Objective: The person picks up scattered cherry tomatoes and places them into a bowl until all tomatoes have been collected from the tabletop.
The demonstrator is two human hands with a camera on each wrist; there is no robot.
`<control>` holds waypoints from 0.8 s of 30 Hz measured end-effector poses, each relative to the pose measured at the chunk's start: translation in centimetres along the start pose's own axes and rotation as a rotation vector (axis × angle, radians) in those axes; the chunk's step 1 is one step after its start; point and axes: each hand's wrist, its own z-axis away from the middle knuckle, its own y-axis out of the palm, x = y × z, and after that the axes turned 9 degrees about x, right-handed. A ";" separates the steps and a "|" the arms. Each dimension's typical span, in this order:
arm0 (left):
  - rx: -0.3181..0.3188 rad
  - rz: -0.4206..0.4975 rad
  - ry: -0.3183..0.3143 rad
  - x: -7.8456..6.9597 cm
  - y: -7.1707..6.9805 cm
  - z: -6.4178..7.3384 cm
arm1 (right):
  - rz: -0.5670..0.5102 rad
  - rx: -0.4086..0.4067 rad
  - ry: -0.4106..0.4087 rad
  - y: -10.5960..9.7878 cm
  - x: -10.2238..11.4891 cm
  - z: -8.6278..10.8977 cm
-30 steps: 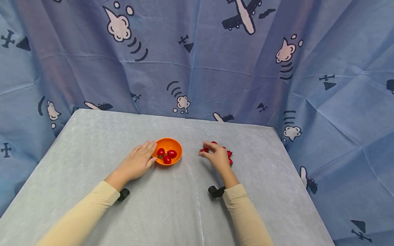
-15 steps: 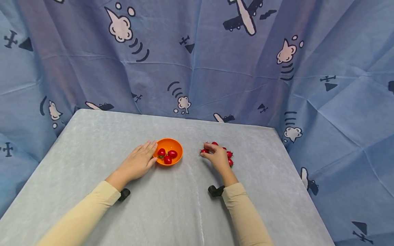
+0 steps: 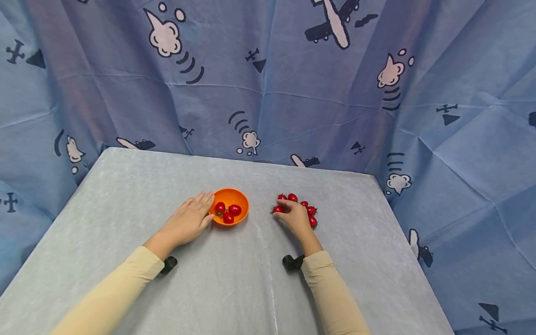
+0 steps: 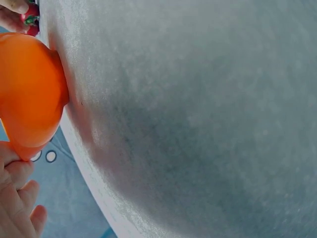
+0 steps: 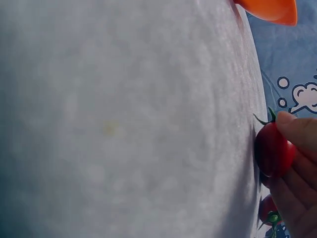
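Against the left side of an orange bowl (image 3: 228,195) rests my left hand (image 3: 186,221), its fingers extended along the rim and its thumb near the lower edge. Inside the bowl lie 3 red cherry tomatoes (image 3: 235,210). To the right, my right hand (image 3: 296,219) pinches another cherry tomato (image 3: 278,210) between thumb and fingers. The right wrist view shows this cherry tomato (image 5: 271,151) close, with its green stem end up beside the thumb. Several more cherry tomatoes (image 3: 292,197) lie around the right hand, some partly hidden by it.
A pale grey cloth covers the table (image 3: 234,279). Behind it hangs a blue curtain (image 3: 217,60) printed with planes and clouds. A small black wrist camera (image 3: 292,263) sits on the right wrist, and another wrist camera (image 3: 169,264) on the left.
My right hand has shifted slightly toward me with the pinched cherry tomato, uncovering more of the cherry tomatoes behind it. The left hand stays at the bowl.
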 end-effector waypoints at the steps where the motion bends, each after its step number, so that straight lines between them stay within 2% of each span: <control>1: 0.000 0.000 0.000 0.0 0.0 0.0 | 0.010 0.001 0.005 0.0 0.0 0.0; 5: -0.004 -0.002 0.000 0.1 0.1 0.0 | 0.028 0.004 0.021 0.1 -0.1 0.2; 13: -0.009 0.005 0.002 0.1 0.1 0.1 | -0.011 -0.002 0.012 0.0 0.6 0.4; 24: -0.001 0.010 0.000 0.3 0.2 -0.1 | -0.002 0.033 -0.073 0.0 4.0 0.2</control>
